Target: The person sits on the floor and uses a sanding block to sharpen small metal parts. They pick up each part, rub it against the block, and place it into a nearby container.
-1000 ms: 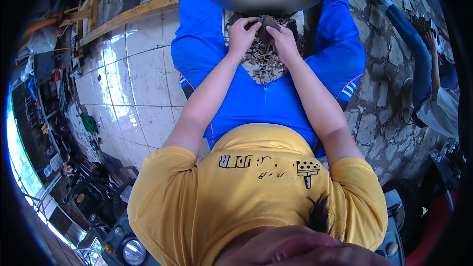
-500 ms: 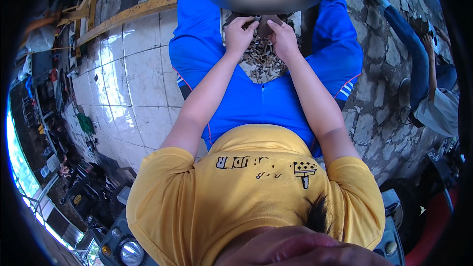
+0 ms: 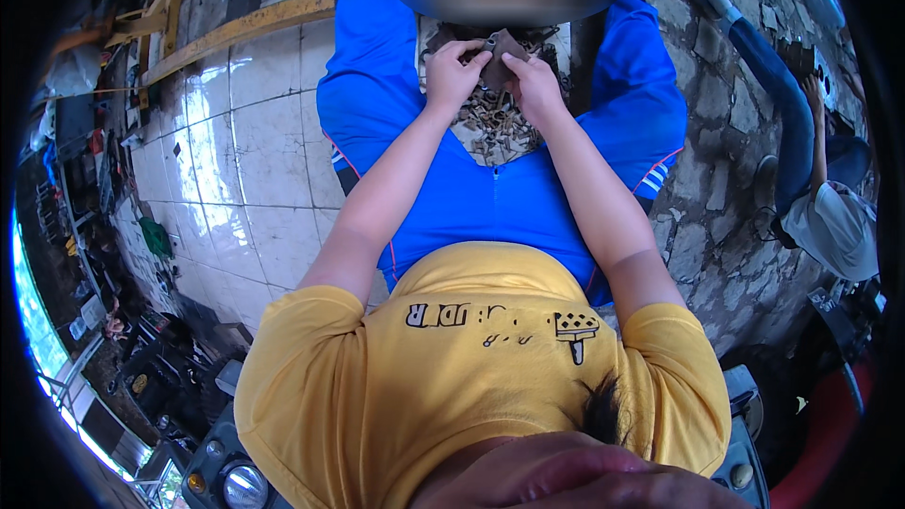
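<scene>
Between my knees, my left hand [image 3: 453, 73] pinches a small grey tube-like metal piece [image 3: 490, 41] with thumb and fingertips. A brown sheet [image 3: 505, 53], dull like sandpaper or worn cloth, is gripped by my right hand [image 3: 535, 87], thumb on top. The sheet's edge meets the small piece, partly covering it. Under both hands lies a pile of small metal parts [image 3: 492, 124], many of them short and tube-shaped. What the pile rests in is mostly hidden.
A yellow wooden beam frame [image 3: 247, 33] stands on the white tiled floor [image 3: 212, 170] to the left. At the right, another person in jeans [image 3: 782, 75] sits on rough stone paving [image 3: 721, 226]. Behind me is a vehicle front with a headlight [image 3: 246, 487].
The brown sheet has moved up and left against the small metal piece, and my hands are closer together. My head view has shifted slightly.
</scene>
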Motion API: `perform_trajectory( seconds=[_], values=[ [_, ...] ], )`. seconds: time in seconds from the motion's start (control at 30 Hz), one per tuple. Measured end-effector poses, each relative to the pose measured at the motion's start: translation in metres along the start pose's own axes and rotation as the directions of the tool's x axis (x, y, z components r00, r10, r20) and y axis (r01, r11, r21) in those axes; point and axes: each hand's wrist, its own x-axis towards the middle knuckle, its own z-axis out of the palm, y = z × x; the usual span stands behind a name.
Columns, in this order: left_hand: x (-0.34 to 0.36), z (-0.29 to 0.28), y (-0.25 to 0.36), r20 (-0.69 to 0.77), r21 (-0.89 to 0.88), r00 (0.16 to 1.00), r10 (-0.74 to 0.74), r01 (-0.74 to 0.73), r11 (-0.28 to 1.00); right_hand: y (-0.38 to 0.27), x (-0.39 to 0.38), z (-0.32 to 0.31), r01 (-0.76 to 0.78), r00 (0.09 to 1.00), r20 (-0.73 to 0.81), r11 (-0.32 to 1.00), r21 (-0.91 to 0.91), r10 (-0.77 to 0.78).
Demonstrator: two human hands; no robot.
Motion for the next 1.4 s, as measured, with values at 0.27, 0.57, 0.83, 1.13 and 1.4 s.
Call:
perform_trajectory(
  seconds=[0.27, 0.57, 0.83, 1.13, 1.4],
  values=[
    [-0.001, -0.001, 0.002, 0.031, -0.035, 0.997, -0.067, 0.068, 0.997, 0.008, 0.002, -0.007, -0.119, 0.991, -0.059, 0.993, 0.004, 0.119],
    [0.002, 0.002, -0.002, -0.010, -0.054, 1.000, -0.019, 0.019, 0.998, 0.010, 0.008, -0.003, 0.110, 0.994, 0.017, 0.993, 0.048, -0.110],
    [-0.001, 0.000, -0.003, 0.043, -0.016, 0.999, 0.003, -0.003, 1.000, 0.001, 0.001, 0.000, 0.109, 0.992, 0.045, 0.987, 0.119, -0.115],
    [-0.002, -0.002, 0.001, 0.021, -0.085, 0.997, -0.078, 0.079, 0.993, 0.009, -0.001, 0.001, 0.047, 0.999, 0.020, 0.997, -0.061, -0.046],
    [0.001, -0.002, 0.003, 0.025, -0.085, 0.998, -0.053, 0.055, 0.995, 0.014, 0.002, 0.000, 0.083, 0.996, -0.005, 0.992, -0.095, -0.084]
  ],
)
